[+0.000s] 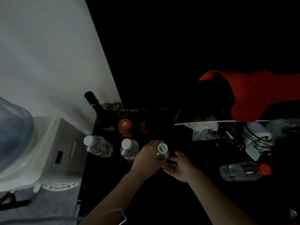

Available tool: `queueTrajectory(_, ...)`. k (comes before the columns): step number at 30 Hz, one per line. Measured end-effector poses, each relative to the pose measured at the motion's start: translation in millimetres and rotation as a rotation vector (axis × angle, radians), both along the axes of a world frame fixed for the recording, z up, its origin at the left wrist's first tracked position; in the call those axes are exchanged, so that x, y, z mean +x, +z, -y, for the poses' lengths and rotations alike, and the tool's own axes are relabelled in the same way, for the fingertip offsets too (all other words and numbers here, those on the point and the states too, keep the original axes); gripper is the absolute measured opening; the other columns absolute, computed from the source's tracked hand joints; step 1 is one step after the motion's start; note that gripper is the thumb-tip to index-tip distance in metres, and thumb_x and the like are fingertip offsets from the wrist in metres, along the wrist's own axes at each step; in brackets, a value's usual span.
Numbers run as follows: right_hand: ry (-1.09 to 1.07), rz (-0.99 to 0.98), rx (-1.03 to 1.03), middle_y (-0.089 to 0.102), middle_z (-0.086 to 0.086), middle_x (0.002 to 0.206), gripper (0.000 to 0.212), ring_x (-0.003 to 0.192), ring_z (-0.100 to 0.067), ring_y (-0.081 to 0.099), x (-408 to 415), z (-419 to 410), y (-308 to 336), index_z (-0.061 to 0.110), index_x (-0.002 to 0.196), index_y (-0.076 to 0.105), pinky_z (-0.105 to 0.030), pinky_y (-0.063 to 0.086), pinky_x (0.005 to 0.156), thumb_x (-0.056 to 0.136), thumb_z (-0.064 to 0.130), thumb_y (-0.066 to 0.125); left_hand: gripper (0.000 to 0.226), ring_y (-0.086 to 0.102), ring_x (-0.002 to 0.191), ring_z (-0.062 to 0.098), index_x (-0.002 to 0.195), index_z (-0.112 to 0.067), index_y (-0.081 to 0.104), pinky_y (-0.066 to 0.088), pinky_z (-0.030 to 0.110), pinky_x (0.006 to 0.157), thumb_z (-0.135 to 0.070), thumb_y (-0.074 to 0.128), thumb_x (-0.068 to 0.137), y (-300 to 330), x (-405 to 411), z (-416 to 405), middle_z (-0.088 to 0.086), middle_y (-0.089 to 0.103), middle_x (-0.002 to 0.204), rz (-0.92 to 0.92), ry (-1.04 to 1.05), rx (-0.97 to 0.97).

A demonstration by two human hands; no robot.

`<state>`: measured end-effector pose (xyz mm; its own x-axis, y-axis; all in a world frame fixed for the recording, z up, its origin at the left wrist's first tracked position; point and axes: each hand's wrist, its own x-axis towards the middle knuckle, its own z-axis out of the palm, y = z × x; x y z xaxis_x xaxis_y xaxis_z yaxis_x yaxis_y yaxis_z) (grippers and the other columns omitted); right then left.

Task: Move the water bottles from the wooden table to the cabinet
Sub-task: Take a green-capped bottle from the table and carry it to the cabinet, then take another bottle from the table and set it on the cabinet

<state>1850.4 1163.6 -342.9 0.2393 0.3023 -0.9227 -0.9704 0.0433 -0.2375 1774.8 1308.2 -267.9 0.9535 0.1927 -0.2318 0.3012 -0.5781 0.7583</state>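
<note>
- The left hand point(148, 157) wraps around a small clear plastic bottle with a white-and-green cap point(162, 151), which stands upright on the dark glossy tabletop point(170, 200).
- The right hand point(178, 166) lies open, palm up, just beside the bottle's base and holds nothing.
- To do this step well, I judge the grip should sit around the body, below the cap, and the lift go straight up before any sideways travel.
- Just to the left stands a clear bottle with a white cap point(129, 150); a second white-capped clear bottle point(98, 146) stands beyond it, near the table's left edge.
- A clear bottle with a red cap point(245, 171) lies on its side, well apart to the right.
- Behind are a dark glass wine bottle point(99, 111) and an orange-lidded jar point(125, 127), so reaching deeper risks knocking them.
- The near tabletop looks bare, the best room for drawing back.
- A white water dispenser point(48, 148) stands just off the left edge; the cabinet is not in view.
</note>
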Motion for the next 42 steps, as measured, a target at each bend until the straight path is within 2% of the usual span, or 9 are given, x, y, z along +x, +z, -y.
queueTrajectory(6, 0.042, 0.049, -0.017, 0.057, -0.024, 0.115, 0.048, 0.103, -0.034, 0.059, -6.5, 6.0, 22.4, 0.000, 0.123, 0.056, -0.044, 0.043, 0.101, 0.103, 0.040, 0.040, 0.047, 0.065, 0.113, 0.018, 0.129, -0.022, 0.061, 0.055, 0.044, 0.091, -0.034, 0.076, 0.087, 23.8, -12.1, 2.6, -0.002, 0.065, 0.125, 0.022, -0.003, 0.102)
queueTrajectory(10, 0.086, 0.087, 0.009, 0.059, -0.024, 0.126, 0.043, 0.114, -0.037, 0.059, -22.5, 15.7, 47.9, 0.001, 0.123, 0.056, -0.045, 0.046, 0.098, 0.103, 0.037, 0.043, 0.060, 0.062, 0.120, 0.015, 0.140, -0.033, 0.054, 0.053, 0.034, 0.088, -0.041, 0.071, 0.083, 44.2, -30.3, -3.4, -0.008, 0.064, 0.132, 0.041, -0.033, 0.268)
queueTrajectory(18, 0.185, 0.290, -0.016, 0.062, -0.018, 0.124, 0.037, 0.110, -0.032, 0.062, -56.4, 32.3, 112.6, 0.006, 0.122, 0.059, -0.043, 0.047, 0.096, 0.102, 0.033, 0.046, 0.053, 0.062, 0.117, 0.019, 0.137, -0.037, 0.055, 0.051, 0.036, 0.079, -0.045, 0.069, 0.086, 89.6, -70.4, -12.8, -0.011, 0.061, 0.131, 0.065, -0.049, 0.548)
queueTrajectory(23, 0.329, 0.544, -0.127, 0.064, -0.008, 0.121, 0.034, 0.107, -0.023, 0.064, -91.4, 37.5, 161.9, 0.014, 0.122, 0.061, -0.037, 0.051, 0.092, 0.098, 0.036, 0.050, 0.050, 0.058, 0.120, 0.020, 0.137, -0.033, 0.056, 0.051, 0.037, 0.086, -0.045, 0.064, 0.089, 127.9, -98.3, -7.6, -0.009, 0.060, 0.133, 0.123, -0.090, 0.657)
queueTrajectory(27, 0.466, 0.847, -0.270, 0.065, 0.000, 0.113, 0.020, 0.101, -0.013, 0.063, -140.4, 40.5, 200.4, 0.024, 0.108, 0.064, -0.024, 0.049, 0.081, 0.095, 0.035, 0.054, 0.047, 0.054, 0.123, 0.021, 0.133, -0.032, 0.058, 0.047, 0.038, 0.092, -0.049, 0.062, 0.090, 156.8, -142.9, -6.6, -0.008, 0.057, 0.138, 0.180, -0.096, 0.742)
queueTrajectory(31, 0.536, 1.202, -0.448, 0.064, 0.011, 0.111, 0.035, 0.096, 0.002, 0.056, -198.8, 40.8, 225.6, 0.025, 0.124, 0.063, -0.011, 0.037, 0.077, 0.092, 0.035, 0.057, 0.044, 0.055, 0.120, 0.020, 0.128, -0.032, 0.060, 0.048, 0.037, 0.088, -0.056, 0.059, 0.091, 182.8, -204.1, -9.5, -0.008, 0.057, 0.131, 0.204, -0.062, 0.721)
queueTrajectory(35, 0.659, 1.372, -0.478, 0.058, 0.001, 0.134, 0.044, 0.112, -0.012, 0.058, -251.9, 32.0, 245.6, 0.025, 0.135, 0.056, -0.021, 0.044, 0.090, 0.092, 0.035, 0.059, 0.049, 0.053, 0.124, 0.020, 0.131, -0.031, 0.057, 0.047, 0.038, 0.092, -0.058, 0.057, 0.090, 207.9, -260.1, -19.6, -0.007, 0.055, 0.135, 0.188, -0.011, 0.798)
queueTrajectory(39, 0.774, 1.589, -0.533, 0.061, 0.000, 0.121, 0.040, 0.102, -0.019, 0.064, -284.4, 16.3, 274.6, 0.026, 0.131, 0.055, -0.039, 0.055, 0.089, 0.092, 0.035, 0.059, 0.054, 0.053, 0.124, 0.021, 0.135, -0.032, 0.054, 0.048, 0.039, 0.096, -0.062, 0.054, 0.090, 228.6, -306.1, -25.7, -0.007, 0.055, 0.136, 0.149, 0.033, 0.830)
queueTrajectory(42, 0.813, 1.723, -0.566, 0.058, 0.002, 0.119, 0.038, 0.102, -0.017, 0.060, -300.4, 4.1, 293.3, 0.027, 0.129, 0.055, -0.039, 0.055, 0.085, 0.092, 0.036, 0.057, 0.053, 0.054, 0.123, 0.020, 0.131, -0.032, 0.055, 0.046, 0.037, 0.094, -0.065, 0.054, 0.090, 238.7, -337.6, -29.5, -0.008, 0.055, 0.134, 0.124, 0.092, 0.819)
